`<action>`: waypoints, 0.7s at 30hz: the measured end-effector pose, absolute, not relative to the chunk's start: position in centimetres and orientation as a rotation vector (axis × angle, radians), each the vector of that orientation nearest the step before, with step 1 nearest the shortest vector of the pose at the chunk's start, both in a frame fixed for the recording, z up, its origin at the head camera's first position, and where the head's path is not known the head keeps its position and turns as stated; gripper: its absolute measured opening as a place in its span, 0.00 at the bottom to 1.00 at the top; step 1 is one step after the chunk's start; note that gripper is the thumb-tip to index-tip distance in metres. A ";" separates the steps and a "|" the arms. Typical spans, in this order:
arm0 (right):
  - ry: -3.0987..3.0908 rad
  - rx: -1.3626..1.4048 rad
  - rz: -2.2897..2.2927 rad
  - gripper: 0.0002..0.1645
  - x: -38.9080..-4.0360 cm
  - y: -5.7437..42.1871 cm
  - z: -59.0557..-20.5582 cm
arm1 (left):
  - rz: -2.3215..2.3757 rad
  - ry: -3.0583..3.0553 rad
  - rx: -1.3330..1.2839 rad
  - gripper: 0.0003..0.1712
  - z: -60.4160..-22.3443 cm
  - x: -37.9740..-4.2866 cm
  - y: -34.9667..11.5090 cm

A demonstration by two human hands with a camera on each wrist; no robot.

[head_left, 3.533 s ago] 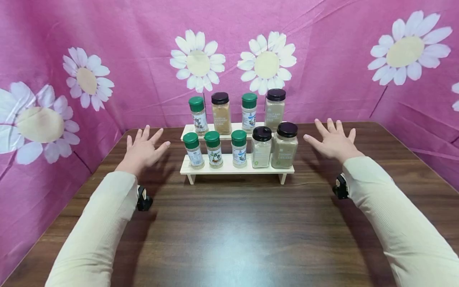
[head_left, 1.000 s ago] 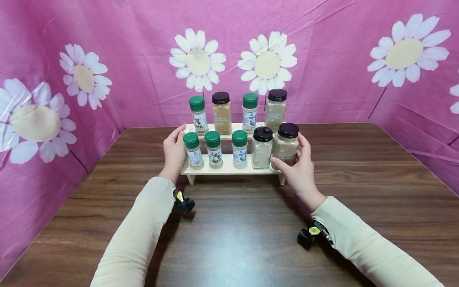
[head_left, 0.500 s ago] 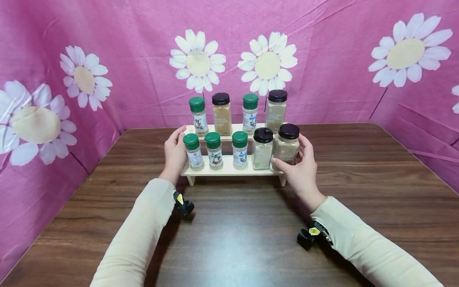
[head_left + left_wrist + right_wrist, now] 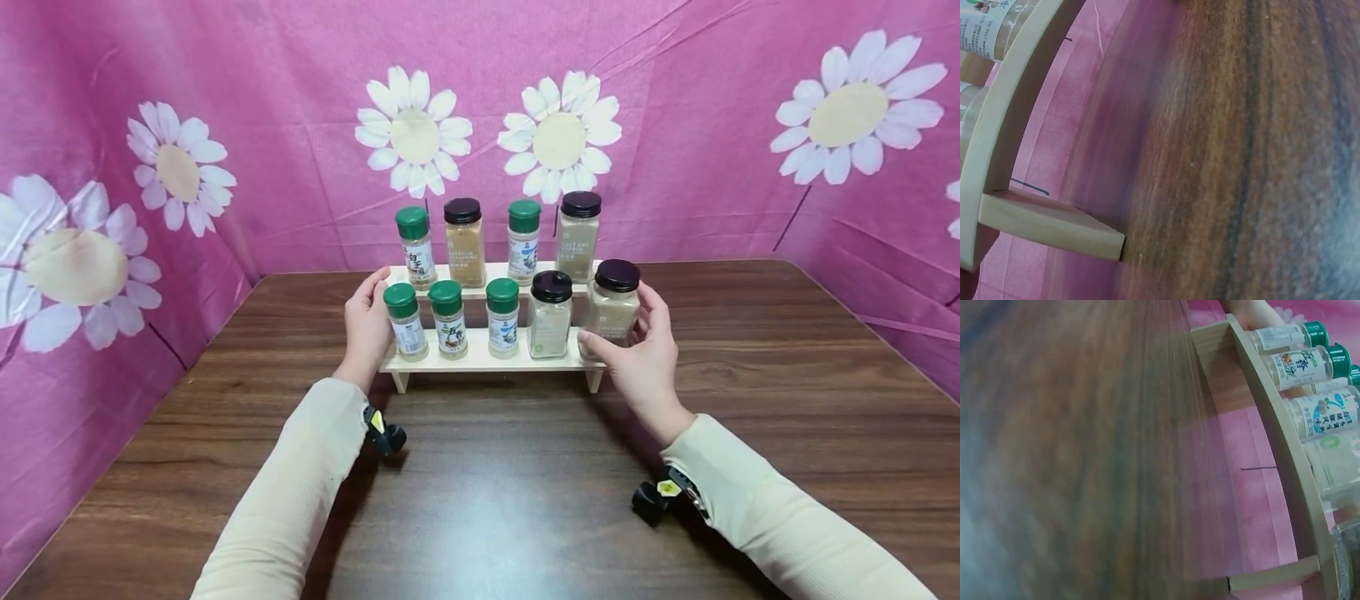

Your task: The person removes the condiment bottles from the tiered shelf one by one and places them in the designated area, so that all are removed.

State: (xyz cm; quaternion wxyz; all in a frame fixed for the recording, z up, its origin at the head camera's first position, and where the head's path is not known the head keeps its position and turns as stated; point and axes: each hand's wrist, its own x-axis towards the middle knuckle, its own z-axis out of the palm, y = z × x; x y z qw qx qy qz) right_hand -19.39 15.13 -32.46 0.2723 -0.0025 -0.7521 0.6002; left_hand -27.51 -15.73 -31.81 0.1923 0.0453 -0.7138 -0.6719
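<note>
A two-tier pale wooden spice rack (image 4: pixel 480 365) holds spice jars in two rows. My right hand (image 4: pixel 645 367) grips the square black-lidded spice jar (image 4: pixel 611 310) at the front row's right end, thumb at its near side and fingers round the far right side. The jar's base overlaps the shelf's right end, and a gap separates it from the neighbouring black-lidded jar (image 4: pixel 550 329). My left hand (image 4: pixel 366 329) holds the rack's left end, its thumb side partly hidden by the green-capped jar (image 4: pixel 408 332). In the left wrist view, the rack's leg (image 4: pixel 1047 228) shows against the table.
Two more green-capped jars (image 4: pixel 450 329) stand in the front row. The back tier carries green-capped and black-lidded jars, including a tall one (image 4: pixel 577 242). A brown wooden table (image 4: pixel 480 483) extends in front. A pink flowered cloth (image 4: pixel 480 50) hangs behind.
Both hands came inward from the table's sides to the rack. Over the last half second my right hand has shifted the black-lidded jar slightly right and up. My left hand has stayed at the rack's end.
</note>
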 end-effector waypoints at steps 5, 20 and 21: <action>-1.989 0.002 1.569 0.51 -19.6 15.6 -32.3 | -1.889 -1.996 0.127 0.19 -31.8 -27.4 -15.7; -1.873 0.041 1.484 0.50 -20.6 17.2 -31.2 | -1.893 -1.993 0.117 0.20 -31.7 -27.1 -15.5; -1.863 0.043 1.479 0.50 -20.8 17.3 -31.2 | -1.891 -1.993 0.113 0.20 -31.7 -27.1 -15.5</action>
